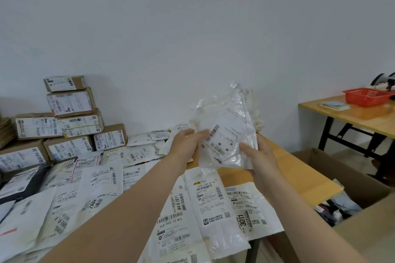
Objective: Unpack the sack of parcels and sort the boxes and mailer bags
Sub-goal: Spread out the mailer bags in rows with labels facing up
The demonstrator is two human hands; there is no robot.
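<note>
- The mailer bag point(229, 132) is held up just right of the frame's centre, above the bare right-hand strip of the table point(288, 173) — gripped by both hands at once.
- The left hand point(184, 142) is curled onto its left edge. The right hand point(259, 156) is clamped on the lower right edge, thumb laid across the front. Neither hand can be called nearer.
- Its long axis is stood nearly upright, tipped a little right at the top, with the label turned to the camera.
- The spread of mailer bags point(98, 186) is found down and left of the hands, and the stacked boxes point(70, 117) sit further up at mid-left — so a leftward, downward lay-down is probably called for.
- Looks-wise: thin, crinkly, see-through plastic with a white barcode label and a loose flap at the top. Floppy handling is to be expected.
</note>
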